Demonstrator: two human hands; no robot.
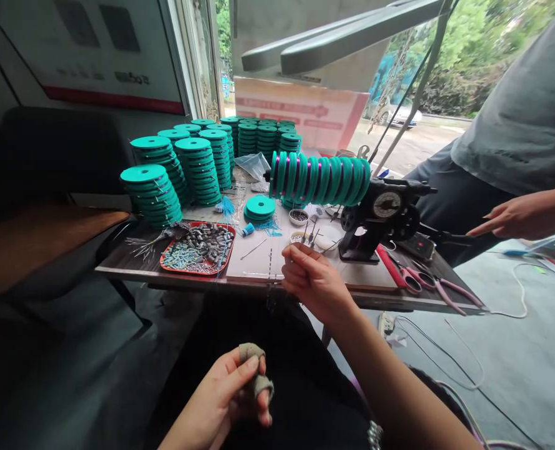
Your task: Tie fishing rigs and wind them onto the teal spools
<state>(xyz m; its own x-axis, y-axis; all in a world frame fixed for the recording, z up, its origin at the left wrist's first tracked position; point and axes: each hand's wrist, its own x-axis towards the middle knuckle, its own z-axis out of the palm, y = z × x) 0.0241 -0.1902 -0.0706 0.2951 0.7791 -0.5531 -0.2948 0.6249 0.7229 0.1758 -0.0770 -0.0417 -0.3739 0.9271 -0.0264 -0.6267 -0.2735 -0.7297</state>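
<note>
Pinching a thin line, barely visible, at the desk (pixel 174 273) edge, the right hand (pixel 312 281) works in front of the winding machine (pixel 380 215); its fingers close on the line. The left hand (pixel 230 390), low over the lap, has cloth-wrapped fingers (pixel 254 369) loosely curled, apparently holding nothing. Judged mid-threading; drawing the line next needs the open lap space, clear of the red tray (pixel 197 250).

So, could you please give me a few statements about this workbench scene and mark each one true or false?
1. The row of teal plastic spools sits on the black winding machine. True.
2. The red tray of small metal weights lies on the floor. False: it rests on the table.
3. The right hand is pinching near the table's front edge. True.
4. The red-handled scissors are in the left hand. False: they lie on the table.
</note>
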